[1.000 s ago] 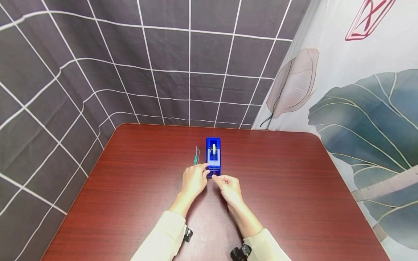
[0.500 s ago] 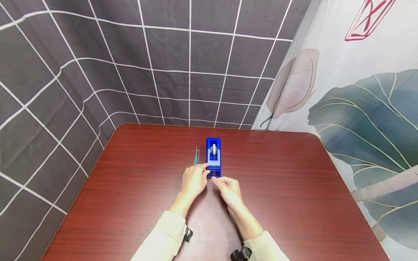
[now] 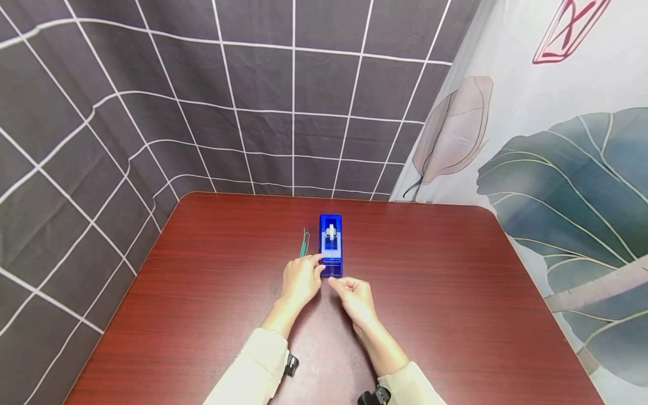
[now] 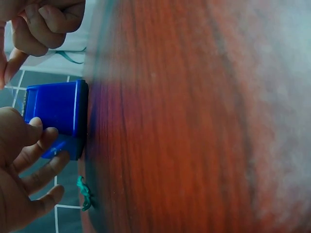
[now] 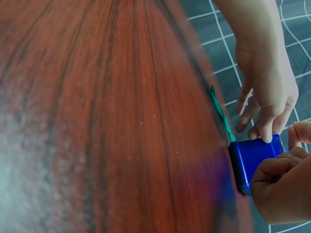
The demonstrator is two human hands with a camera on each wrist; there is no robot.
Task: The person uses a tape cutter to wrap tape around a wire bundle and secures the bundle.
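A blue tape dispenser (image 3: 331, 253) stands on the table, with a small pale tape roll (image 3: 331, 232) in its middle. My left hand (image 3: 301, 279) holds the dispenser at its near left side, thumb and index finger on the body; in the left wrist view the other fingers of this left hand (image 4: 29, 170) are spread. Just in front of the dispenser's near end, my right hand (image 3: 358, 301) pinches the tape's end between thumb and index finger. The right wrist view shows the right hand (image 5: 286, 187) with its other fingers curled, partly covering the dispenser (image 5: 255, 155).
A thin, looped green strand (image 3: 304, 244) lies left of the dispenser, beyond the left hand. The reddish-brown wooden table (image 3: 455, 292) extends to both sides. A grey grid curtain (image 3: 263, 79) hangs behind, and a white leaf-patterned curtain (image 3: 557, 169) hangs at the right.
My right hand has drawn back slightly toward me, away from the dispenser's near end. My left hand has stayed on the dispenser, which stands in about the same place.
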